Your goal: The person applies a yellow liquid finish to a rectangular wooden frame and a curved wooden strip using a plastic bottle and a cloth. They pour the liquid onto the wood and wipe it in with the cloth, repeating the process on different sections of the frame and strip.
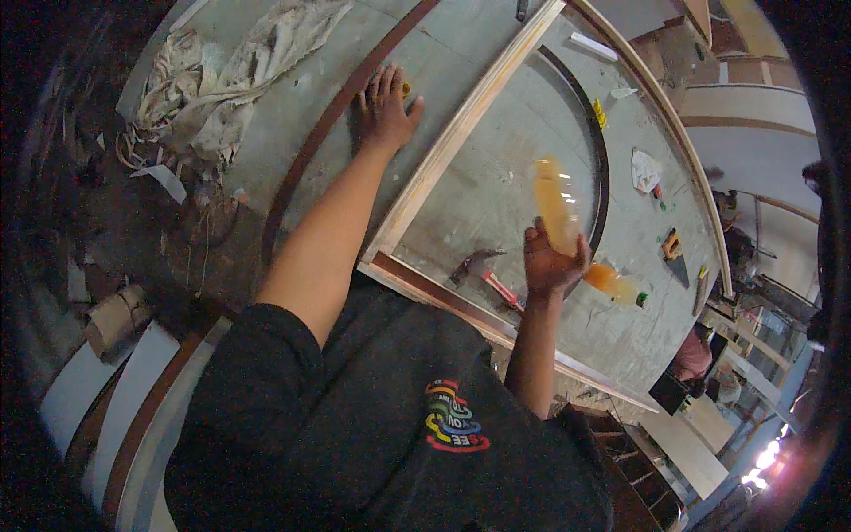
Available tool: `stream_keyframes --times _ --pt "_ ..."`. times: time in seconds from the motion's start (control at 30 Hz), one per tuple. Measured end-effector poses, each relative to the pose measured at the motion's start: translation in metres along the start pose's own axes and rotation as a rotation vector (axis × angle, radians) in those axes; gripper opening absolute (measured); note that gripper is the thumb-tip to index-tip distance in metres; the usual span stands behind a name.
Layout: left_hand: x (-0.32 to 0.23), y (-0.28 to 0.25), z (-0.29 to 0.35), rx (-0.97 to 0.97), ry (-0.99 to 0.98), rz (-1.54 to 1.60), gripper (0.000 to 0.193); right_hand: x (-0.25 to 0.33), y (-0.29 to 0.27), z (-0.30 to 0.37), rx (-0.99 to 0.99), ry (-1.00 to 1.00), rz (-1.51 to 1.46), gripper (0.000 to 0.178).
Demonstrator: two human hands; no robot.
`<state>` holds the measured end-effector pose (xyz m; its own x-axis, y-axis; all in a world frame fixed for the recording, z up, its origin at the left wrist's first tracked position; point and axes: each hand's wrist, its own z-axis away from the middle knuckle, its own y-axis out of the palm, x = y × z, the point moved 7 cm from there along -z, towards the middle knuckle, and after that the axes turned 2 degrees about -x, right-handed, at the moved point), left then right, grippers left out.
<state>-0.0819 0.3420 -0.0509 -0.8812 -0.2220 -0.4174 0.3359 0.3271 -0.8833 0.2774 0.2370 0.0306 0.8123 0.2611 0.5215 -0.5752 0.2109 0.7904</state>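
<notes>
Meanwhile the right hand (551,262) lifts a blurred orange bottle (556,206) above the table (496,191), fingers (534,238) clenched round its lower end; the left hand (386,111) presses flat, fingers spread, beside a curved brown strip (306,155).

Woodworking shop — hammer (475,263), handsaw (675,259), curved timber strips (660,97) on dusty workbench (496,191).

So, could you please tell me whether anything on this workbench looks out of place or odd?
Mostly the crumpled rag heaped at the bench's far left corner, with paper scraps strewn beside it. A second bottle of orange liquid lies on its side near the right hand, which holds a blurred bottle. The left hand presses flat on the board.
</notes>
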Motion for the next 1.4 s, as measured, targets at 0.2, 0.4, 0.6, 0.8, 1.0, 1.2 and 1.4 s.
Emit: stream_keyframes --times 0.2,0.4,0.6,0.8,1.0,1.2,1.4 --pt "0.000 0.004 -0.001 0.025 -0.030 0.017 0.075 0.069 0.027 0.000 0.170 -0.166 -0.317 0.070" --pt "0.002 0.004 0.001 0.003 -0.030 0.024 0.072 0.051 0.073 -0.006 0.173 -0.177 -0.233 0.075" --pt "0.007 0.007 -0.002 -0.084 0.024 0.099 0.073 -0.021 0.125 -0.082 0.163 -0.094 0.550 0.060" --pt "0.007 -0.006 0.003 -0.278 0.081 0.200 0.074 -0.126 0.156 -0.204 0.107 -0.330 1.217 0.053" --pt "0.010 0.006 -0.005 -0.241 0.076 0.059 0.074 -0.168 0.147 -0.247 -0.048 -0.451 1.408 0.055" --pt "0.002 -0.004 -0.001 -0.227 0.106 -0.009 0.071 -0.171 0.145 -0.240 -0.023 -0.452 1.319 0.068" --pt "0.003 -0.002 -0.001 -0.161 0.033 -0.155 0.066 -0.115 0.131 -0.180 0.090 -0.718 1.373 0.097"
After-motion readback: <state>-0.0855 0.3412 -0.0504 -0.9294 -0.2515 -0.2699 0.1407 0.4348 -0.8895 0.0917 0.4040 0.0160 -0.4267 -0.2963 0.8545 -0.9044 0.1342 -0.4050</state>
